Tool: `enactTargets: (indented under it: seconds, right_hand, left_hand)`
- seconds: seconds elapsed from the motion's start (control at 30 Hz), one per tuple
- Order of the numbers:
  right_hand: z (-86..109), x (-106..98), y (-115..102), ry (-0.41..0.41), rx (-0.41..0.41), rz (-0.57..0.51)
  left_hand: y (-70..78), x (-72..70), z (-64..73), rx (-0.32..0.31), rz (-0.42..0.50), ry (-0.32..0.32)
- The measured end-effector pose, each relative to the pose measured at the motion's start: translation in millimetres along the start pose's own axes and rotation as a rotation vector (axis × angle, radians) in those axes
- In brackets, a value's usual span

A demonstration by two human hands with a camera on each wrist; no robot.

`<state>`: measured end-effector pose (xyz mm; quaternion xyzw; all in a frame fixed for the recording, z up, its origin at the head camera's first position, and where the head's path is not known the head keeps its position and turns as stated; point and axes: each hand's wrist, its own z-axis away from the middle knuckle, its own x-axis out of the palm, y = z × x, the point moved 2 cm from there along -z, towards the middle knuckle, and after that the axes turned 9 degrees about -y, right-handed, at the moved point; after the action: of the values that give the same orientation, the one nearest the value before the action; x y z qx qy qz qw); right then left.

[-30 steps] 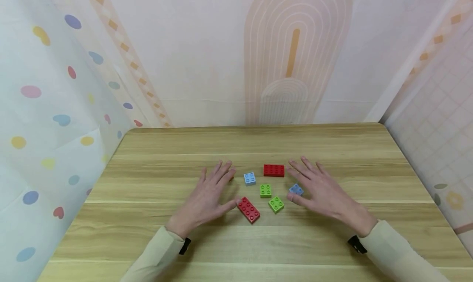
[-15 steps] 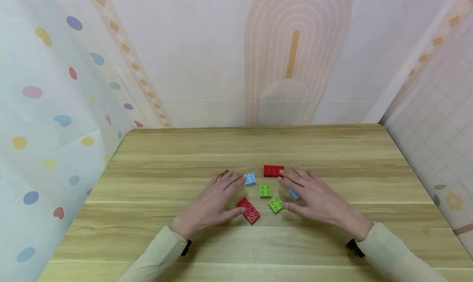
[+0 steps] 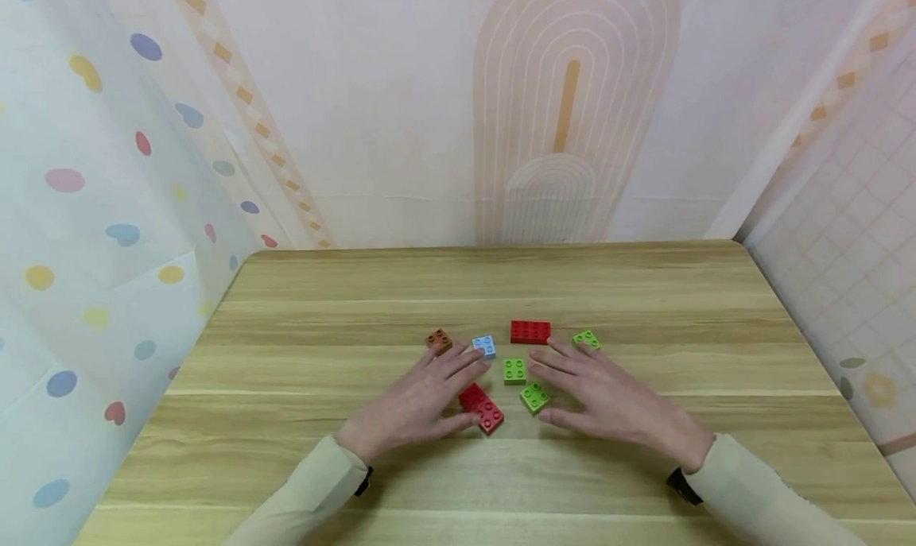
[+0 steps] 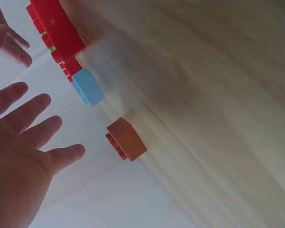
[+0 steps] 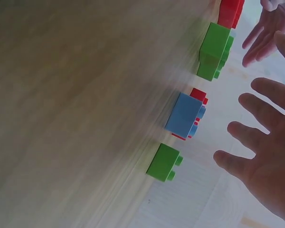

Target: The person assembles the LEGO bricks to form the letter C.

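My left hand [image 3: 422,403] hovers with straight, spread fingers above the table, its thumb overlapping the near red building brick [image 3: 487,413] in the head view. Beyond its fingertips are a brown brick [image 3: 439,339] and a light blue brick [image 3: 484,346]. My right hand [image 3: 611,395] also hovers, fingers extended, beside two lime green bricks, one in the middle [image 3: 514,372] and one nearer [image 3: 533,398]. Under it, hidden in the head view, a darker blue brick [image 5: 183,115] shows in the right wrist view. A gap separates both palms from the bricks.
A long red brick [image 3: 530,332] lies at the back of the group, with a third green brick [image 3: 586,339] to its right. All rest studs up on the wooden table [image 3: 458,284]. Patterned cloth [image 3: 379,117] hangs behind and at both sides.
Both hands have moved inward, toward each other, over the bricks. The brown brick and the far right green brick have come into view; the darker blue one is now covered. The bricks stayed put.
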<state>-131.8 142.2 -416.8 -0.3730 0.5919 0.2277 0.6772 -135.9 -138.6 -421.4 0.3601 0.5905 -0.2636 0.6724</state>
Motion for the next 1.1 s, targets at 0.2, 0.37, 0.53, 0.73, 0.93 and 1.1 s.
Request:
enactTargets:
  seconds: [0.2,0.37,0.53,0.73,0.93,1.1]
  right_hand:
    - [-1.5,3.0,-2.7,-0.032,-0.021,0.001]
    - [-3.9,6.8,-4.2,-0.064,-0.04,-0.005]
    - [-6.6,9.4,-5.7,-0.085,-0.062,0.024]
    - [-10.5,9.2,-6.4,-0.047,-0.088,0.046]
    - [-9.0,9.5,-5.6,-0.024,-0.084,-0.005]
    - [-7.3,9.2,-5.0,-0.023,-0.045,-0.058]
  left_hand:
    - [1.8,2.1,-0.2,0.028,-0.023,-0.043]
    - [2.8,4.1,-0.4,0.033,0.004,-0.086]
    - [2.7,5.9,-1.8,0.045,0.028,-0.093]
    - [0.8,7.4,-3.0,0.04,0.088,-0.099]
    - [0.1,6.9,-4.1,-0.011,0.137,-0.142]
    - [1.1,6.1,-5.8,-0.034,0.15,-0.165]
